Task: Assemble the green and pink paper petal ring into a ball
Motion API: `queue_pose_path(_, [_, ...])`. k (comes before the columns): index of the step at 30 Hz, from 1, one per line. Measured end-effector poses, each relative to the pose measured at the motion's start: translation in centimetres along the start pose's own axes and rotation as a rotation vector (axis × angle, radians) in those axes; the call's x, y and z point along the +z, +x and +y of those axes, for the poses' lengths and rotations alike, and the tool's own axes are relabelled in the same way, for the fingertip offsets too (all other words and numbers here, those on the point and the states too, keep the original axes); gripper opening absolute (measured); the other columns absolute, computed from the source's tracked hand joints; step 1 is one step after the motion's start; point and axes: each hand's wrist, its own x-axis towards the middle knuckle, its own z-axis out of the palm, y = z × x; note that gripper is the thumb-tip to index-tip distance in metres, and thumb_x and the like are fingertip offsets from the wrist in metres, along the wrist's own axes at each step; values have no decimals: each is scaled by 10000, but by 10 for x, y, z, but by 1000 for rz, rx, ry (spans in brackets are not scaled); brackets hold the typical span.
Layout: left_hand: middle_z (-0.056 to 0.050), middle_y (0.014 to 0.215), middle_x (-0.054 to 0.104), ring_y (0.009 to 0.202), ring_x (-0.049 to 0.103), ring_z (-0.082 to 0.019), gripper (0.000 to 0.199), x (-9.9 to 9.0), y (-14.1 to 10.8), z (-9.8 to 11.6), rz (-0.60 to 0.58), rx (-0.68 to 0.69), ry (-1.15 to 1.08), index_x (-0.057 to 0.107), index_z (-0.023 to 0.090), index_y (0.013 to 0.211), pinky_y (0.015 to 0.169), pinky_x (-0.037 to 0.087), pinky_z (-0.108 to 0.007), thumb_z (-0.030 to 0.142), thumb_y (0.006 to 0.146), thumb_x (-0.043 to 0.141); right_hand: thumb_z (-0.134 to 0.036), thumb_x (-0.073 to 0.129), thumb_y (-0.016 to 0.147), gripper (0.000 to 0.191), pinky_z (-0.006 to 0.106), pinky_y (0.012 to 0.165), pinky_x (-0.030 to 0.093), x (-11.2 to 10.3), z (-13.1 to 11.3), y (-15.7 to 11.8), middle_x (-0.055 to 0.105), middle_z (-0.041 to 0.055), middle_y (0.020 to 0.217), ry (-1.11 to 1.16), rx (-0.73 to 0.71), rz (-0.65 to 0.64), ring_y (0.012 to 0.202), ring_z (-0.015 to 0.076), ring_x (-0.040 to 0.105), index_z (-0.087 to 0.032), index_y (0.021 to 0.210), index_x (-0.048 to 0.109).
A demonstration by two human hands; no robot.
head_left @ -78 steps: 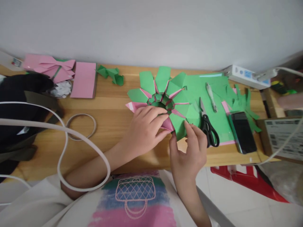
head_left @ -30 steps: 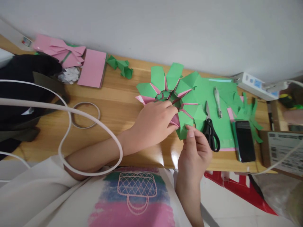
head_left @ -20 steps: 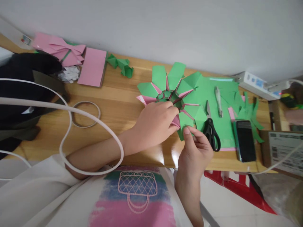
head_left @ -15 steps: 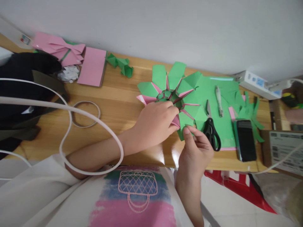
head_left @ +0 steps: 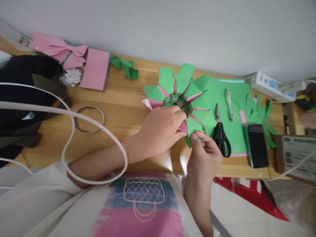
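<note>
The right hand (head_left: 204,152) pinches the outer edge of a green petal (head_left: 193,124), which runs forward-left from there into the paper flower (head_left: 183,98) gripped by the left hand (head_left: 163,130)

**Obscured and Cropped Areas**

Your left hand (head_left: 163,130) covers part of the paper flower (head_left: 194,124); its curled fingertips are mostly hidden. The view's left edge crops the black fabric (head_left: 27,69). The carton (head_left: 279,148) runs off right; its label (head_left: 298,154) is illegible.
</note>
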Motion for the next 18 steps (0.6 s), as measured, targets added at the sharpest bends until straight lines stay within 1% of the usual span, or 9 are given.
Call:
queue_pose_path(2, [-51, 921, 674, 873, 645, -214, 191, 0, 0, 0, -2, -5, 0, 650, 138, 906, 747, 467, -322, 251, 801, 762, -229, 810, 651, 120, 242, 486, 333, 1, 0, 0, 470, -83, 487, -5, -10, 6, 465, 68, 365, -202, 753, 752])
queue_pose_path(4, [-53, 923, 669, 872, 644, -215, 181, -1, -1, 1, -6, -3, -5, 643, 136, 903, 744, 469, -324, 248, 810, 750, -235, 814, 652, 147, 232, 478, 324, 2, -1, -1, 494, -83, 511, -15, -24, 9, 464, 60, 359, -204, 778, 746])
queue_pose_path(7, [-52, 919, 662, 873, 642, -216, 154, -1, -1, 2, -17, 1, -19, 635, 134, 890, 748, 472, -329, 229, 817, 732, -258, 829, 647, 199, 229, 514, 385, 4, -2, -2, 607, -47, 630, -24, -53, 27, 537, 77, 480, -202, 809, 729])
queue_pose_path(9, [-49, 920, 658, 874, 640, -214, 141, -1, -1, 2, -31, -12, -31, 630, 135, 883, 749, 472, -326, 211, 812, 727, -265, 843, 636, 221, 229, 540, 417, 6, -2, -2, 631, -35, 668, -15, -55, 33, 590, 92, 534, -199, 803, 714])
queue_pose_path(11, [-44, 937, 656, 864, 636, -205, 153, -3, -1, 1, -59, -38, -56, 627, 139, 892, 724, 467, -309, 198, 798, 733, -266, 852, 628, 235, 218, 527, 405, 7, -2, -2, 620, -40, 671, -6, -43, 28, 585, 85, 525, -195, 796, 704])
queue_pose_path(13, [-32, 948, 653, 829, 632, -185, 200, -8, 0, -1, -95, -56, -106, 630, 146, 916, 685, 454, -285, 202, 770, 755, -268, 852, 629, 244, 205, 491, 363, 7, -3, -2, 582, -54, 649, -8, -25, 17, 542, 65, 468, -192, 804, 700])
queue_pose_path(15, [-15, 924, 654, 780, 625, -164, 225, -14, 3, -4, -135, -68, -168, 642, 159, 928, 659, 440, -269, 247, 763, 767, -274, 851, 631, 259, 200, 467, 326, 5, -3, -1, 525, -73, 611, -19, -9, -1, 502, 53, 410, -190, 818, 693])
queue_pose_path(16, [-9, 908, 656, 761, 620, -155, 210, -18, 4, -5, -155, -75, -194, 652, 167, 924, 658, 435, -265, 276, 778, 755, -278, 850, 631, 269, 203, 469, 328, 4, -3, -1, 517, -76, 610, -21, -4, -14, 497, 53, 406, -189, 825, 685])
queue_pose_path(18, [-7, 886, 663, 746, 616, -145, 125, -24, 8, -7, -203, -80, -221, 672, 177, 897, 672, 430, -264, 292, 848, 676, -280, 849, 629, 294, 212, 505, 371, 1, -3, -1, 555, -64, 657, -7, -2, -51, 529, 66, 461, -192, 830, 654])
